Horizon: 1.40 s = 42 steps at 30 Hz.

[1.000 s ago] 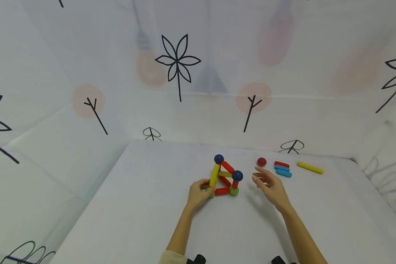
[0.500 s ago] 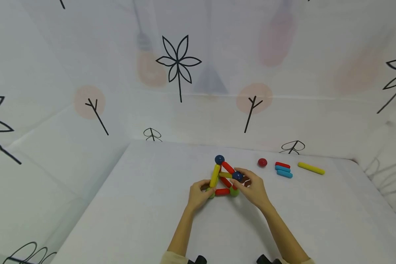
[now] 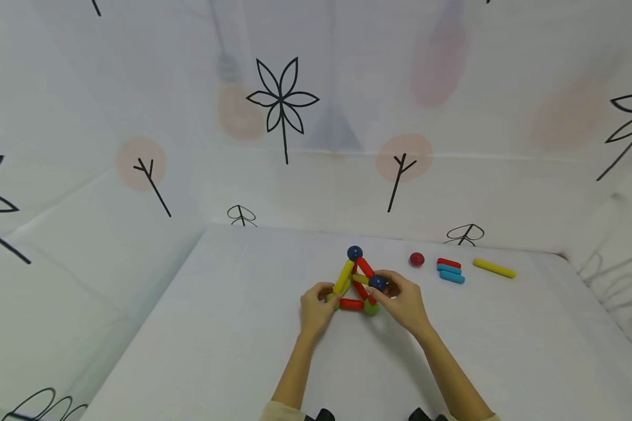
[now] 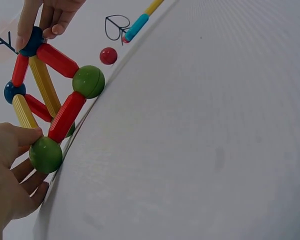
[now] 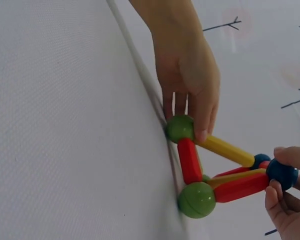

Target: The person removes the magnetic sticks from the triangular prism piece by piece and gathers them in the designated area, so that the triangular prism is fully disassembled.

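Note:
Near the middle of the table stands a toy frame of balls and rods, with a red rod [image 3: 351,304] along its near bottom edge. My left hand [image 3: 316,313] holds its lower left corner, thumb at the bottom of a yellow rod [image 3: 343,278] and fingers behind a green ball [image 4: 46,155]. With thumb and fingers, my right hand [image 3: 404,303] pinches a blue ball [image 5: 282,174] at the upper right corner. Another blue ball [image 3: 354,252] tops the far corner. Below my right hand sits a second green ball [image 4: 89,81]. Fingers partly cover the frame's right side.
Behind and right of my right hand lie a loose red ball [image 3: 416,259], a short red rod [image 3: 449,263] and two blue rods [image 3: 452,277] side by side. Farther right is a long yellow rod [image 3: 494,268]. A patterned white backdrop [image 3: 316,187] rises behind the table.
My right hand has come in from the right and taken hold of the blue ball. The frame has since tilted slightly, its far blue ball shifting right. The left hand has kept its hold.

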Tool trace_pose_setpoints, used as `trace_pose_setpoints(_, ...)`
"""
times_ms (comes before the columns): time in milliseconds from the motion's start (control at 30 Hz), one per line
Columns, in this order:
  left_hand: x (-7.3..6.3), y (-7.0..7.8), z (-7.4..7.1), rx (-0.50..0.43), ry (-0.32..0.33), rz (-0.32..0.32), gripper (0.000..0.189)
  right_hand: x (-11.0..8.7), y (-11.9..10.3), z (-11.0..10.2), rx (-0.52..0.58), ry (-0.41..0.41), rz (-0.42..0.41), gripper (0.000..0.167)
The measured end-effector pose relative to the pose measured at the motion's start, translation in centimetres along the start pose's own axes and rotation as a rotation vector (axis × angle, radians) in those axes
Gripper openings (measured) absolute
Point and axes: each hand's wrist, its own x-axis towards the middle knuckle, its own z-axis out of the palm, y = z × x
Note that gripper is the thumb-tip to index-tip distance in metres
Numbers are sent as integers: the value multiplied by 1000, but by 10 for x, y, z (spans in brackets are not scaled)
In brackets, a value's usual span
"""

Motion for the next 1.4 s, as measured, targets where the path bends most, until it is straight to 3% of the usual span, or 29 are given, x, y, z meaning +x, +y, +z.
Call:
trace_pose_setpoints(100,0,6,2,57,95,48,33,-1,0,3,-7,13,9,37)
trace_pose_setpoints(200,3,16,6,109,152,166,40,-1,-2,5,-29,33,1,36)
trace_pose_setpoints(267,5,24,8,103,120,266,43,-1,-4,5,-43,50,-13,35)
trace_pose_setpoints(367,10,36,10,76,11,403,42,-1,-6,7,-49,69,-31,36)
trace_pose_setpoints(467,14,43,11,30,-102,461,40,-1,-7,7,-54,83,-47,37)
trace_pose_setpoints(633,17,47,11,-13,-230,445,40,-1,-7,7,-65,94,-50,38)
trace_pose_setpoints(767,17,49,12,-41,-262,404,43,-1,-9,6,-66,84,-28,37)
trace_pose_setpoints(1000,7,50,22,-48,-169,314,50,-2,-10,5,-48,62,11,37)
trace_pose_setpoints(1400,6,45,33,0,-112,423,49,-3,-11,10,-80,107,-48,36)
